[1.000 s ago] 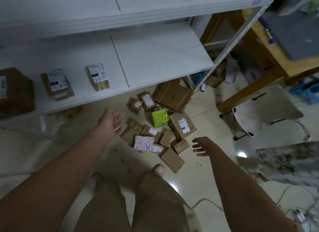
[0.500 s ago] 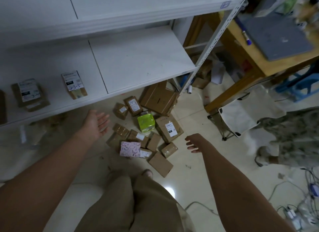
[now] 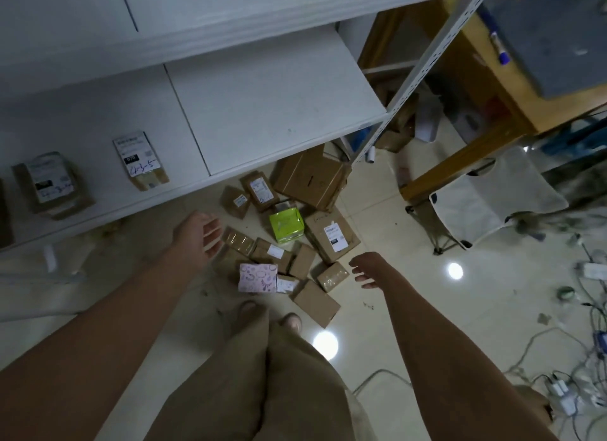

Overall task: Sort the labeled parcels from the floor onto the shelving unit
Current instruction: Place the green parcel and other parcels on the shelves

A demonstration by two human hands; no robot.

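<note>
"How were the hands placed?"

"Both arms reached down and forward from the bottom of the frame. The left hand [image 3: 200, 235] hung at centre-left, fingers loosely spread and holding nothing, just over the left edge of the pile of parcels [image 3: 295, 243] on the floor. The right hand [image 3: 369, 269] hovered palm down just right of the pile, fingers splayed and a little drooped, also empty."

"Any writing you could read?"

"One labelled parcel [image 3: 139, 159] on the shelving unit [image 3: 262, 105], at middle left, had '4-3-5' handwritten in blue on its white label. A second shelf parcel [image 3: 49, 184], further left, carried blue handwriting too, but it was too blurred for me to read. The printed labels on the floor parcels were too small."

"And the count?"

"Two parcels plainly on the shelf, with the corner of a third at the far left edge. On the floor at centre, roughly a dozen; they overlapped, so I couldn't be exact. One green box [image 3: 285, 225], one pink patterned parcel [image 3: 258, 278], one large brown box [image 3: 312, 181] under the shelf edge, and the rest small brown cartons."
</note>
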